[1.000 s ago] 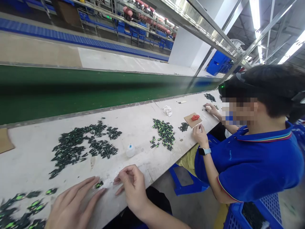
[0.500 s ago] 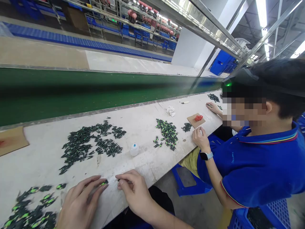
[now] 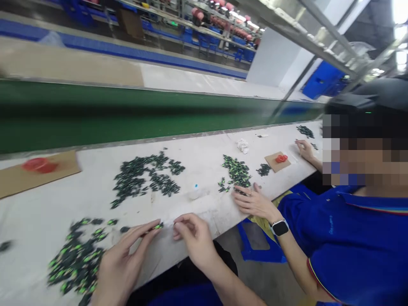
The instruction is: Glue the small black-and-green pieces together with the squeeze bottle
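My left hand (image 3: 123,261) is closed at the fingertips on a small black-and-green plastic piece (image 3: 158,226), held just above the white table. Just to its right, my right hand (image 3: 196,239) has thumb and forefinger pinched together; whatever they hold, if anything, is too small and blurred to make out. A pile of black-and-green pieces (image 3: 78,259) lies left of my left hand. Farther back spreads a pile of small black pieces (image 3: 134,178). A small white bottle with a blue tip (image 3: 195,193) stands beyond my right hand, smeared by motion.
At right sits a co-worker in a blue shirt (image 3: 360,238), one hand (image 3: 255,203) at another black-and-green pile (image 3: 236,171). Cardboard pieces (image 3: 68,168) with red items (image 3: 40,165), crumpled white tissue (image 3: 242,145) and a green belt (image 3: 127,117) lie beyond.
The view has swung left, so the table's contents sit farther right. My right hand's pinched fingers show less of the dark bit seen before. The co-worker's near hand has reached onto their pile.
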`<state>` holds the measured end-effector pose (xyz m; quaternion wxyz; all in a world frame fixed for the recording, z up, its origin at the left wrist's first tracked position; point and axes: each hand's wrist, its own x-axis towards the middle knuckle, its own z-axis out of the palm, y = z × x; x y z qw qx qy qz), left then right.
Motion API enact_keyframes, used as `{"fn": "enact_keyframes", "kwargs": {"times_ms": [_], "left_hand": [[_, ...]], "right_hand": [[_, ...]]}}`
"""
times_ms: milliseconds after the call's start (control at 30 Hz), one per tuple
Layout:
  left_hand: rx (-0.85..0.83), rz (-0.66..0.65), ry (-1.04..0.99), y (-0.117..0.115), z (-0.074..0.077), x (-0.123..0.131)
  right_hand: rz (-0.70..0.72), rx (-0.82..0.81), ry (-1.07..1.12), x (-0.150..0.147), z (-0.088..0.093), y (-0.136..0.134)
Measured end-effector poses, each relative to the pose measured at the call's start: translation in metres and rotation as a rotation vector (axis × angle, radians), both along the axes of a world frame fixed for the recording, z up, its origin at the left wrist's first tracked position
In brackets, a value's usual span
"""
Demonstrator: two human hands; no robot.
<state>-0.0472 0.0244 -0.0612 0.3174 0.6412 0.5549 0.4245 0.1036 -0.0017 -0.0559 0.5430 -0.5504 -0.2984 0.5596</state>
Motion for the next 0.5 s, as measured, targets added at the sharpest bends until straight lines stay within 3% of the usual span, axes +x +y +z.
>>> {"fn": "enact_keyframes", "kwargs": {"times_ms": [67,200,500], "left_hand": [[-0.018,-0.051,-0.091,0.001,0.008,0.006],[-0.031,0.005,-0.194,0.004,0.019,0.014],[0.019,-0.016,-0.201,0.001,0.02,0.014]], "right_hand": [[-0.008,0.048,-0.081,0.002,0.004,0.002],[-0.017,0.08,-0.161,0.008,0.011,0.009],[0.046,0.091,-0.255,0.007,0.025,0.014]]}}
